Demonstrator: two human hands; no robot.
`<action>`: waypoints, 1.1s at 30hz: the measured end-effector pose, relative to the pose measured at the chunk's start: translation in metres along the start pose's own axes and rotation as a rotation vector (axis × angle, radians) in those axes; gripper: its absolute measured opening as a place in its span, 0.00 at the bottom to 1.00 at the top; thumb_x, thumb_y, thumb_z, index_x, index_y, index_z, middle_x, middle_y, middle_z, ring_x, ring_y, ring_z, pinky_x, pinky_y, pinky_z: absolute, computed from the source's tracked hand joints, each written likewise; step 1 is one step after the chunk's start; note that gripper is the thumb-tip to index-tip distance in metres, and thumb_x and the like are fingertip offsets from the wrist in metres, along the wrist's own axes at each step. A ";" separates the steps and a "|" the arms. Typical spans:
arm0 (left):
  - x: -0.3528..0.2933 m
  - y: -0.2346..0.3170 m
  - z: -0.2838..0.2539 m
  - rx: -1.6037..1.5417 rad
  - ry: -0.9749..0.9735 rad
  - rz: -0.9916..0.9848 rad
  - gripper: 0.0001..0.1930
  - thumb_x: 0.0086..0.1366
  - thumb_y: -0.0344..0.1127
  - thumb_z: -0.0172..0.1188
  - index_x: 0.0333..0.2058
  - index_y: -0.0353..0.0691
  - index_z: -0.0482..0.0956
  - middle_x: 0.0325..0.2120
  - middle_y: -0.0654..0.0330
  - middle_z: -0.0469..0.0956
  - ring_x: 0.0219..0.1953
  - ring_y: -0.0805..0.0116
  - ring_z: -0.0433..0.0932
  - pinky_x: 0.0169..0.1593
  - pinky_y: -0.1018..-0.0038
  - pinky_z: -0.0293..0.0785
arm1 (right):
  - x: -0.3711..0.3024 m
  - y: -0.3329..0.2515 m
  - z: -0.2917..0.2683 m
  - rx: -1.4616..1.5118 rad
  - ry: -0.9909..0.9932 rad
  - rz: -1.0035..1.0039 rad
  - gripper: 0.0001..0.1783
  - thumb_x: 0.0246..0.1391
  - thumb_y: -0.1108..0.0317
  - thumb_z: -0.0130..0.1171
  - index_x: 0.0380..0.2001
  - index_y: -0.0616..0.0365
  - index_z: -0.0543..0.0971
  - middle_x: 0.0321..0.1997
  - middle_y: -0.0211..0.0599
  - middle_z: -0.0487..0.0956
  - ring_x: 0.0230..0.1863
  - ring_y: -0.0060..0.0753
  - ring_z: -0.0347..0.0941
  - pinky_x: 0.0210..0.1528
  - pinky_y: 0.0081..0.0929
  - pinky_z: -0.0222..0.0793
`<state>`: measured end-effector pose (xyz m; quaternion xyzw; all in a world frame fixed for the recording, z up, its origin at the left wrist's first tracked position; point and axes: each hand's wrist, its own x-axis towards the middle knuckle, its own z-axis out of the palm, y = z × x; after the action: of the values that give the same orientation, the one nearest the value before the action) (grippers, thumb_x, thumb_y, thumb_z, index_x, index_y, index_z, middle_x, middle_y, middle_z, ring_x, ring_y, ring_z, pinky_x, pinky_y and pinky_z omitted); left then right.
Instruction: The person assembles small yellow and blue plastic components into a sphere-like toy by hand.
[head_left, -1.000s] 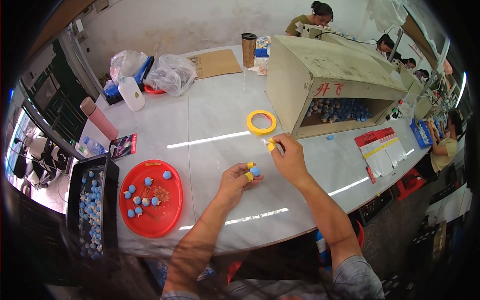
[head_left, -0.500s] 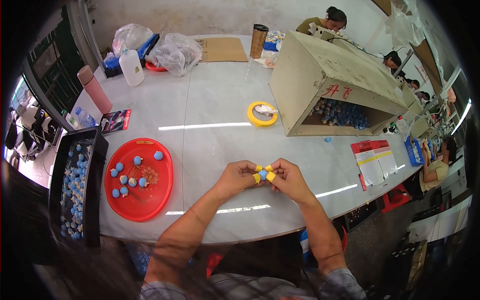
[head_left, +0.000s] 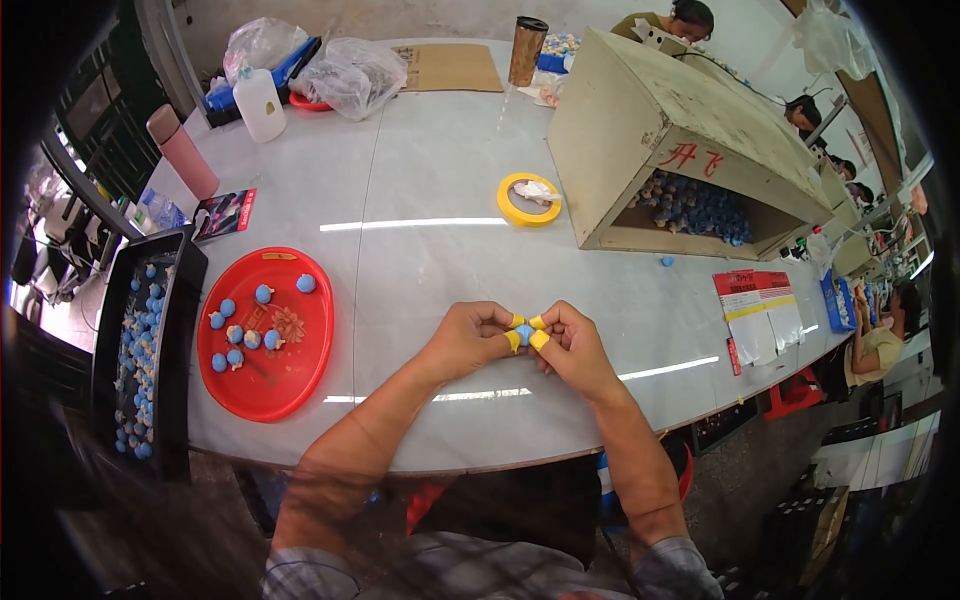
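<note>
Between my two hands, over the near part of the table, is a small blue ball-shaped piece. My left hand pinches it from the left with thumb and forefinger. From the right, my right hand pinches the same piece. Yellow tape wraps the thumb and forefinger tips of both hands, and the fingers hide much of the piece. To the left, a round red plate bears several blue pieces with cream-coloured parts. Beside it, a long black tray holds many more such pieces.
A beige metal box with blue pieces inside stands at the back right. Near it lie a yellow tape roll and a loose blue piece. Printed sheets lie right. Bottles, plastic bags and a brown tumbler stand farther back. Other people sit beyond.
The whole view has shifted slightly, with the table's things sitting a little higher in the picture. Both hands keep their pinch on the blue piece, with only small finger movement.
</note>
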<state>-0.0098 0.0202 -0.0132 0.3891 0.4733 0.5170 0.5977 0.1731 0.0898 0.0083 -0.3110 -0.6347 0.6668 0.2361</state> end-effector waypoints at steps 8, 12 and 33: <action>0.002 -0.008 -0.001 0.060 -0.002 0.026 0.09 0.59 0.21 0.62 0.39 0.27 0.76 0.37 0.55 0.80 0.39 0.73 0.80 0.46 0.79 0.79 | 0.000 0.006 -0.004 0.007 -0.029 -0.002 0.06 0.55 0.81 0.53 0.34 0.60 0.69 0.29 0.28 0.74 0.25 0.12 0.68 0.27 0.14 0.65; 0.001 -0.005 -0.001 0.069 -0.008 0.020 0.09 0.58 0.22 0.62 0.38 0.28 0.77 0.36 0.55 0.80 0.38 0.74 0.80 0.44 0.80 0.78 | 0.000 0.004 -0.006 -0.013 -0.057 0.007 0.07 0.54 0.81 0.54 0.33 0.60 0.69 0.29 0.28 0.74 0.26 0.13 0.68 0.27 0.15 0.66; -0.003 -0.008 0.000 0.151 -0.032 0.042 0.09 0.55 0.23 0.63 0.35 0.28 0.78 0.32 0.58 0.80 0.35 0.77 0.78 0.39 0.81 0.75 | -0.001 0.002 -0.011 -0.012 -0.116 0.073 0.08 0.53 0.80 0.56 0.32 0.58 0.68 0.28 0.28 0.73 0.27 0.14 0.69 0.27 0.14 0.68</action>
<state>-0.0078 0.0164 -0.0205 0.4513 0.4931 0.4858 0.5631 0.1820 0.0966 0.0064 -0.2961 -0.6396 0.6881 0.1727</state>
